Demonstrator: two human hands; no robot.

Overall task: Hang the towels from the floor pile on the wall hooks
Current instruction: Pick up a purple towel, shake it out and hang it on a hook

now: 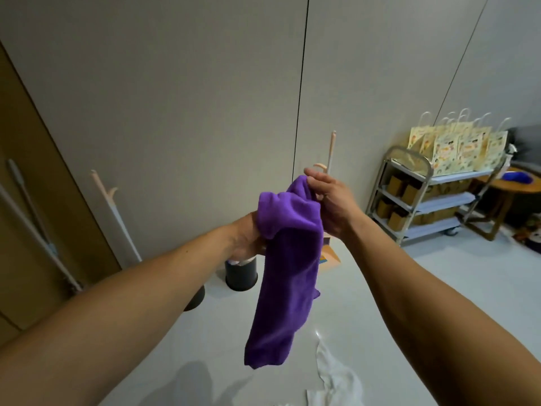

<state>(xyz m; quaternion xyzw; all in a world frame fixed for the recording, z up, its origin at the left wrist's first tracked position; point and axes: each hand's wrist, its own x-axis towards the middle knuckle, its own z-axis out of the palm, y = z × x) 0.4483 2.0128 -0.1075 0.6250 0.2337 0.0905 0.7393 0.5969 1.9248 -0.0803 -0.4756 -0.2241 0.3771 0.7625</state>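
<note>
A purple towel (287,273) hangs in the air in front of me, bunched at the top and drooping toward the floor. My left hand (246,238) grips its bunched upper left part, partly hidden behind the cloth. My right hand (330,200) pinches the towel's top edge. Just behind my right hand a pale pink hook (320,166) sticks out beside a pale pole (331,150) near the wall. Another pink hook (112,191) sits on a white pole at the left. A white towel (333,376) lies on the floor at the bottom.
A metal shelf cart (415,197) with paper bags and boxes stands at the right, a round wooden table (509,186) beyond it. A dark bin (241,273) stands on the floor by the wall. Mop handles (35,227) lean at the left.
</note>
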